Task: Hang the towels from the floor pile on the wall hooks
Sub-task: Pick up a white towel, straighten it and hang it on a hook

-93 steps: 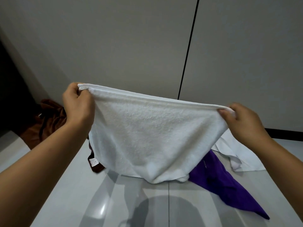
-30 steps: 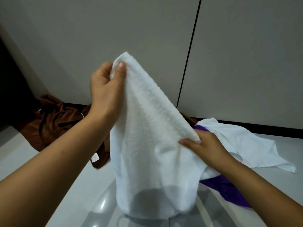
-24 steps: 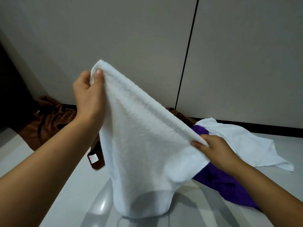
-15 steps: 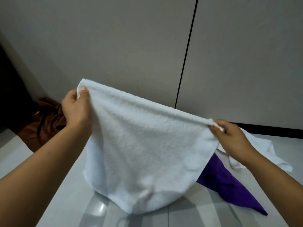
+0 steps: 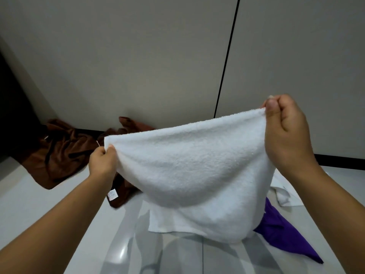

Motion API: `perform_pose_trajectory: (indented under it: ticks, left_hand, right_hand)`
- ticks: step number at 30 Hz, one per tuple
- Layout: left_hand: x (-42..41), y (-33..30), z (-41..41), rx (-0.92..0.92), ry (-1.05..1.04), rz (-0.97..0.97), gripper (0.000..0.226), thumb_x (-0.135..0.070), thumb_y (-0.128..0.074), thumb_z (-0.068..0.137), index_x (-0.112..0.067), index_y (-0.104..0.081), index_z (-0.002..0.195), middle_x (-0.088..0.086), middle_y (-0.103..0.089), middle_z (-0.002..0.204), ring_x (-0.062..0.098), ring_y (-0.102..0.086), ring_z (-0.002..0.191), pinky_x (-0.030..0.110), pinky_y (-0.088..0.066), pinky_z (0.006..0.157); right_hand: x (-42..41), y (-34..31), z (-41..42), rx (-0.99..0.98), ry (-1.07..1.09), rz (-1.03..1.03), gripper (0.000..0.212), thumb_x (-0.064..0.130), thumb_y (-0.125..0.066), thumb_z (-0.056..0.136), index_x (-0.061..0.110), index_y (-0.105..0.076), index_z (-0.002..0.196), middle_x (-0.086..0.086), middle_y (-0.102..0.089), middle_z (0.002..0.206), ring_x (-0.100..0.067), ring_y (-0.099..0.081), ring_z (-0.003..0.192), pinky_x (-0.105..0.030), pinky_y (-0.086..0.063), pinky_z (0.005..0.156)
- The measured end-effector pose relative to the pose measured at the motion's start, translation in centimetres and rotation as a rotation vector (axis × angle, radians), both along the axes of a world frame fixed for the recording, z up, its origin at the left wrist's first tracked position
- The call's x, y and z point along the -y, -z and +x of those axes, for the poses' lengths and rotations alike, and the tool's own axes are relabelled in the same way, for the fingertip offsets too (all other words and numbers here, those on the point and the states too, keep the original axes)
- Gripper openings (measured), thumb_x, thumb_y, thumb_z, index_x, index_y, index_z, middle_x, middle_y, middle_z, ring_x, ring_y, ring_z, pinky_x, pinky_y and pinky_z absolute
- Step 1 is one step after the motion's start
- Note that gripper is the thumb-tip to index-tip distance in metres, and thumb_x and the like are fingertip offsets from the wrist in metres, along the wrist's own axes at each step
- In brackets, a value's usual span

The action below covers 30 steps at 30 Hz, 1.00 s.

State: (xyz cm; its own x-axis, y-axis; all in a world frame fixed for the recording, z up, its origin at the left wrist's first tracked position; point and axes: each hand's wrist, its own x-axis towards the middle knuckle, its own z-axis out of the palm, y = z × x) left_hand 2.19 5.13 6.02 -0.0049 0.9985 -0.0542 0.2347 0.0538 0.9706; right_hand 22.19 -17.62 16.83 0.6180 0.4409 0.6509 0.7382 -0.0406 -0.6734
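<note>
Towel-spreading stage: a white towel [image 5: 193,175] is stretched between the left hand [image 5: 102,163], pinching its lower corner at 9 o'clock, and the right hand [image 5: 284,131], pinching the raised corner at 3 o'clock, while brown towels [image 5: 61,153], a purple towel [image 5: 280,236] and another white cloth [image 5: 284,194] lie on the floor [image 5: 49,204] beyond. Judged good practice is to level the top edge and keep both pinches firm, since no hooks are in view. One small white tag [image 5: 113,194] shows on a brown towel at 7 o'clock, its print too small to read.

White terry towel [image 5: 193,171] stretched aloft, sagging; brown [image 5: 63,153], purple [image 5: 280,232] towels crumpled on floor.
</note>
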Motion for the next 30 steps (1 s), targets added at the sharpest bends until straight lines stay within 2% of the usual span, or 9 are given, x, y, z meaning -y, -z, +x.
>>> perform_pose_trajectory:
  ticks: [2,6,9,12,16,21,24,27,30]
  left_hand:
    - [-0.5,1.3,-0.2,-0.103,0.052,-0.087,0.024,-0.021,-0.043,0.097,-0.001,-0.056,0.100,0.011,-0.053,0.088,0.032,-0.052,0.090,0.044,-0.045,0.090]
    - [0.8,3.6,-0.4,-0.315,0.206,-0.291,0.029,-0.015,-0.052,0.090,0.005,-0.058,0.110,0.024,-0.060,0.105,0.040,-0.058,0.099,0.042,-0.047,0.085]
    - [3.3,2.4,0.8,-0.353,0.427,-0.204,0.014,-0.014,-0.058,0.081,0.000,-0.058,0.084,0.018,-0.054,0.076,0.026,-0.053,0.069,0.028,-0.037,0.066]
    - [6.5,-1.2,2.9,-0.166,0.671,-0.020,0.006,-0.005,-0.057,0.076,-0.006,-0.052,0.075,0.009,-0.047,0.072,0.012,-0.044,0.059,0.020,-0.036,0.053]
    - [10.3,-5.7,5.3,0.147,0.917,0.074,0.029,0.008,-0.050,0.080,-0.010,-0.068,0.093,-0.001,-0.067,0.087,0.001,-0.061,0.074,0.013,-0.049,0.065]
    - [12.6,-6.5,6.5,0.287,1.043,0.092,0.046,-0.004,-0.052,0.074,-0.027,-0.048,0.035,-0.016,-0.040,0.042,-0.002,-0.039,0.043,0.008,-0.030,0.046]
    - [12.7,-5.2,6.1,0.229,1.054,0.093,0.044,-0.019,-0.060,0.088,-0.024,-0.042,0.048,-0.015,-0.038,0.051,-0.001,-0.037,0.049,0.010,-0.030,0.050]
    - [12.9,-4.0,5.1,0.150,1.127,-0.024,0.032,-0.047,-0.057,0.076,-0.016,-0.060,0.070,-0.007,-0.063,0.070,0.005,-0.061,0.066,0.017,-0.049,0.064]
    - [12.8,-2.1,4.7,0.055,1.077,-0.035,0.057,-0.055,-0.053,0.072,-0.003,-0.067,0.088,0.007,-0.072,0.086,0.021,-0.069,0.079,0.033,-0.055,0.073]
  right_hand:
    - [-0.1,-0.2,-0.5,0.041,-0.037,-0.002,0.025,0.021,-0.035,0.102,0.018,-0.043,0.078,0.005,-0.041,0.064,-0.001,-0.036,0.057,-0.012,-0.032,0.055]
    - [-0.5,-0.3,-1.5,0.059,-0.128,-0.044,0.031,0.020,-0.036,0.102,0.024,-0.041,0.072,0.005,-0.043,0.065,-0.002,-0.039,0.059,-0.012,-0.034,0.057]
    - [-0.7,-0.4,-2.3,0.093,-0.191,-0.096,0.030,0.020,-0.037,0.101,0.020,-0.041,0.072,0.006,-0.046,0.065,-0.003,-0.043,0.061,-0.011,-0.034,0.057]
    - [-0.9,-0.2,-3.0,0.153,-0.241,-0.137,0.025,0.024,-0.037,0.098,0.022,-0.043,0.073,0.004,-0.052,0.069,-0.006,-0.048,0.066,-0.009,-0.035,0.059]
    - [-1.0,0.1,-3.3,0.210,-0.268,-0.206,0.028,0.031,-0.034,0.094,0.012,-0.049,0.080,0.009,-0.048,0.068,-0.004,-0.046,0.067,-0.009,-0.034,0.058]
    - [-0.9,0.1,-3.0,0.208,-0.258,-0.165,0.028,0.029,-0.035,0.094,0.011,-0.050,0.080,0.006,-0.051,0.069,-0.010,-0.047,0.066,-0.014,-0.034,0.058]
    - [-0.6,-0.2,-2.5,0.206,-0.216,-0.115,0.026,0.026,-0.036,0.096,0.012,-0.049,0.079,0.006,-0.051,0.069,-0.009,-0.047,0.066,-0.012,-0.035,0.058]
    - [-0.5,-0.5,-2.2,0.197,-0.167,-0.090,0.027,0.027,-0.035,0.096,0.012,-0.048,0.078,0.011,-0.047,0.066,0.000,-0.047,0.063,-0.009,-0.035,0.057]
    - [-0.4,-0.9,-1.8,0.219,-0.128,-0.077,0.026,0.026,-0.035,0.097,0.013,-0.047,0.078,0.012,-0.046,0.066,0.002,-0.047,0.063,-0.008,-0.034,0.057]
